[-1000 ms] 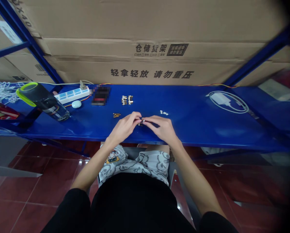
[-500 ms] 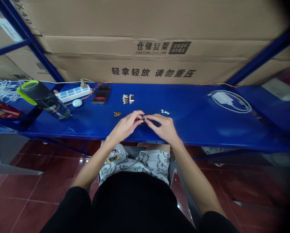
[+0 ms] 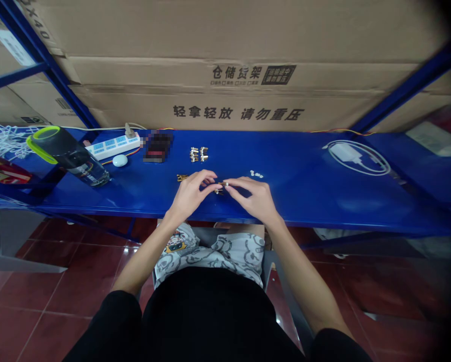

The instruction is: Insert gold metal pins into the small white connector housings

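Observation:
Between my two hands is a small brass screw-like piece (image 3: 222,184) with a white end. My right hand (image 3: 252,197) pinches it at the white end between thumb and forefinger. My left hand (image 3: 193,193) is at its brass end, thumb and forefinger apart, the thumb tip close to the piece. Just below the fingertips lies another brass piece with a white end (image 3: 218,191). Bare brass pieces (image 3: 181,177) lie beyond my left hand, partly covered by it. Several small white pieces (image 3: 257,174) sit beyond my right hand. Two rows of white-ended brass pieces (image 3: 198,154) stand farther back.
The blue tabletop (image 3: 304,196) runs up against a large cardboard box (image 3: 195,95). At left are a dark bottle (image 3: 78,161), a power strip (image 3: 114,146), a white oval object (image 3: 120,160) and a blurred dark item (image 3: 158,147). A white charger with cable (image 3: 348,153) lies right.
My left forefinger has lifted and drawn back left from the brass piece, opening a gap to the thumb. My right hand stays in place. The piece below the fingertips shows more clearly.

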The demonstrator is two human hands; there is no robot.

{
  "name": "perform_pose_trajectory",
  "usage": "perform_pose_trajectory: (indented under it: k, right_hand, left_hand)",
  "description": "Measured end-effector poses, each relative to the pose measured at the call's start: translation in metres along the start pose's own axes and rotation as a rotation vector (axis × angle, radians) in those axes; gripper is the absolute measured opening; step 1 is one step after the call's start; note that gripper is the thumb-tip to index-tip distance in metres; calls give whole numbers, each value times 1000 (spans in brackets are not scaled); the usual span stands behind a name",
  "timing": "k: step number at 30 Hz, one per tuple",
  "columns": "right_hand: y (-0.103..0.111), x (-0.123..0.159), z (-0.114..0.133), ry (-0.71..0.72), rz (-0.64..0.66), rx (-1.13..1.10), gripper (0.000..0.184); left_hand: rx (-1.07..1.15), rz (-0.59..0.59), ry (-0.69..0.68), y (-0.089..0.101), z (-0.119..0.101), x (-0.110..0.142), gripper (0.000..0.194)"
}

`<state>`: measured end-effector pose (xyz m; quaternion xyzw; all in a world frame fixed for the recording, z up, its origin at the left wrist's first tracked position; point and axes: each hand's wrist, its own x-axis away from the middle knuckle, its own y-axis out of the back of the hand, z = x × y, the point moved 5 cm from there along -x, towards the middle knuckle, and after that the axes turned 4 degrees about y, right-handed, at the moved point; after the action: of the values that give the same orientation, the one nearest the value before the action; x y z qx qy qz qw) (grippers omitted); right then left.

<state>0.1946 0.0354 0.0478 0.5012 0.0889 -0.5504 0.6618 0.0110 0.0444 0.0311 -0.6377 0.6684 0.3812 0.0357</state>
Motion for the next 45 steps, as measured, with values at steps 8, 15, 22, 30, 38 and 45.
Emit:
perform_pose_trajectory:
  k: [8,15,22,30,38,45]
  right_hand:
    - [0,0,0,22,-18,4,19]
    - [0,0,-1,8,-27,15,20]
    - [1,1,-4,-33,-29,24,22]
    - [-1,1,-9,-90,14,5,24]
    - [-6,2,-12,-55,90,-32,16]
    - [-5,2,-14,-68,65,11,15]
  left_hand:
    - [-96,-13,-77,5,-10,-1,22]
    - [-104,-8,-98,3,-8,0,18]
    - [-130,25,-101,2,-10,0,19]
    - [-192,93,-135,-2,-11,2,21]
    - [-220,129,-153,-3,-13,3,17]
    - [-236,138,-138,-3,-17,3,17]
